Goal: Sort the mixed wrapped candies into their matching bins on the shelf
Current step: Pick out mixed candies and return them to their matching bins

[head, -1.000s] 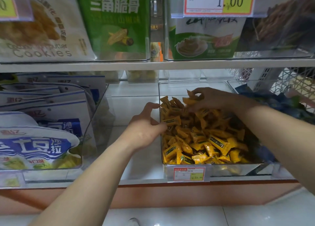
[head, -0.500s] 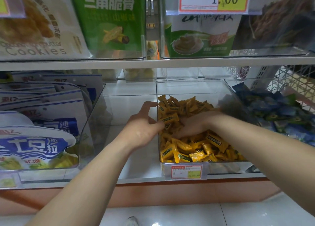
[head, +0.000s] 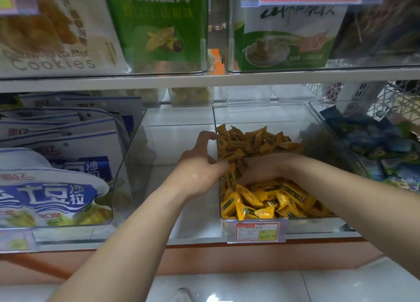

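Observation:
A clear bin [head: 256, 107] on the lower shelf holds a heap of yellow wrapped candies [head: 263, 199]. My left hand [head: 198, 165] grips the bin's left wall, thumb over the wall and touching the candies, fingers curled outside. My right hand [head: 261, 168] lies palm down in the middle of the yellow heap; its fingertips are buried among the wrappers, so I cannot see whether it holds any. To the right, a second clear bin holds blue and green wrapped candies [head: 386, 149].
White-and-blue snack bags [head: 52, 183] fill a clear bin on the left. A bare shelf gap [head: 181, 142] lies between that bin and the candy bin. The upper shelf [head: 204, 79] carries cookie and green snack packs. A price tag [head: 256, 232] hangs on the bin's front.
My right hand has come from the back of the yellow heap forward and left into its middle, leaving candies piled at the back. My left hand has stayed on the bin wall.

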Motion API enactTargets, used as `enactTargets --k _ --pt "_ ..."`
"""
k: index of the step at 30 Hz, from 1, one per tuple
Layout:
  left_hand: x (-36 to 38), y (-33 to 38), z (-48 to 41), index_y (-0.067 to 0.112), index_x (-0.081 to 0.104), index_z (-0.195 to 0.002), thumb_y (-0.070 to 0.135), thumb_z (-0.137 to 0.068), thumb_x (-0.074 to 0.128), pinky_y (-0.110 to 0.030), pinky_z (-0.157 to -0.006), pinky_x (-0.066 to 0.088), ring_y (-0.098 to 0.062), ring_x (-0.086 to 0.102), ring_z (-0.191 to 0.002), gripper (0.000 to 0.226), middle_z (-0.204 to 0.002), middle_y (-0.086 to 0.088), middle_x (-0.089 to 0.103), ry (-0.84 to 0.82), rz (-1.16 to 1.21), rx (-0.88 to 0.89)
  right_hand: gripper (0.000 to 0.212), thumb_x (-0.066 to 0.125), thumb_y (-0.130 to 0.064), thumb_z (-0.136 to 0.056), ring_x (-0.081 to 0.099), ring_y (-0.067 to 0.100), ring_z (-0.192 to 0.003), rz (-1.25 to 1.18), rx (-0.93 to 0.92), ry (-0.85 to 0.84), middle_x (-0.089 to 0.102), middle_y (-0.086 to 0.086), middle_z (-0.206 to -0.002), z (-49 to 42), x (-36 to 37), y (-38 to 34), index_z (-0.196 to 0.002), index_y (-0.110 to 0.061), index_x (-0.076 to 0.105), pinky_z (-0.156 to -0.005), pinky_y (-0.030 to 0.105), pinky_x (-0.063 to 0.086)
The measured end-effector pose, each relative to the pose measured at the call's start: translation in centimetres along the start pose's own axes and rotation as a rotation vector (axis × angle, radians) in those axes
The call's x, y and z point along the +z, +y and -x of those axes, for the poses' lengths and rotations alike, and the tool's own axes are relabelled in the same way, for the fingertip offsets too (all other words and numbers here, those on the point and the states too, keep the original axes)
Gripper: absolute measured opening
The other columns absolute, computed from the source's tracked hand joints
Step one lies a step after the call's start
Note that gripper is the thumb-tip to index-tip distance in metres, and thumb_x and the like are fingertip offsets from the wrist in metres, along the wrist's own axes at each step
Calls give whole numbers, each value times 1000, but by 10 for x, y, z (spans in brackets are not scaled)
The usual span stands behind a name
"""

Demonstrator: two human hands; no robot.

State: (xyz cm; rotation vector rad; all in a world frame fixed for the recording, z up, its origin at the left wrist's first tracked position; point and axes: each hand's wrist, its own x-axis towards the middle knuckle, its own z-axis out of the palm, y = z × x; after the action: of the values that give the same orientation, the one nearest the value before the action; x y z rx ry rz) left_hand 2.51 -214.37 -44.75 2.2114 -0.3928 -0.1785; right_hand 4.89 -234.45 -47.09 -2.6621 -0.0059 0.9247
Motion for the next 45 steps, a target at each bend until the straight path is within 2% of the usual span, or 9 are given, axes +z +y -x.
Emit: enactTargets --k 4,8,11,17,24,29,35,42,45 --pt "-5 2 -5 36 38 -125 42 -83 65 -26 -56 46 -15 66 -68 50 -74 2 70 61 -28 -32 63 82 -50 -72 49 -4 -85 -410 -113 115 55 -18 -106 -3 7 9 -126 -44 49 -66 17 38" --pt "-4 1 -3 34 42 -125 41 -87 64 -28 -59 47 -17 67 -70 46 -73 2 70 121 -11 -62 43 85 -33 -74 57 -2 -79 -672 -164 264 59 -19 -91 -10 13 7 -108 -37 60 -58 12 46" --pt "-5 -5 2 32 47 -127 34 -87 64 -33 -71 55 -20 69 -73 44 -74 0 71 153 80 -67 36 82 -31 -79 71 16 -93 -756 -199 364 74 -4 -101 -8 4 8 -112 -29 71 -76 24 57" --pt "-5 -9 3 38 50 -124 30 -85 65 -38 -72 60 -19 71 -68 43 -70 1 72 157 108 -73 26 77 -25 -83 67 17 -95 -476 -188 593 70 -2 -107 6 -34 31 -107 -28 69 -76 28 50" --pt "-4 -10 0 41 47 -122 32 -85 64 -33 -69 59 -17 71 -69 42 -69 3 72 142 95 -62 46 56 -61 -83 61 27 -104 405 61 738 61 0 -116 30 -51 29 -115 -29 62 -74 37 43" --pt "-5 -9 1 39 48 -124 45 -76 65 -34 -76 57 -18 70 -75 52 -74 1 72 121 116 -62 39 63 -51 -86 59 21 -109 80 -383 484 61 -4 -117 -3 -34 -19 -121 -34 64 -90 40 49" --pt "-5 -5 3 40 45 -124 62 -61 56 -26 -65 50 -15 68 -75 67 -75 1 71 97 113 -80 101 60 -79 -74 42 33 -134 241 -222 348 22 -1 -159 -49 -27 -26 -155 -41 13 -100 45 41" --pt "-7 -7 4 45 46 -119 70 -50 48 -32 -76 56 -14 69 -74 74 -69 8 71 96 92 -82 50 43 -65 -92 57 26 -118 618 -415 377 54 -5 -135 -15 -28 0 -139 -48 41 -93 47 50" --pt "-8 -8 2 46 47 -118 67 -54 52 -32 -76 55 -13 69 -75 68 -69 9 72 96 85 -84 36 41 -64 -92 64 14 -87 723 -326 394 64 -10 -93 13 -37 28 -95 -33 59 -79 40 55"
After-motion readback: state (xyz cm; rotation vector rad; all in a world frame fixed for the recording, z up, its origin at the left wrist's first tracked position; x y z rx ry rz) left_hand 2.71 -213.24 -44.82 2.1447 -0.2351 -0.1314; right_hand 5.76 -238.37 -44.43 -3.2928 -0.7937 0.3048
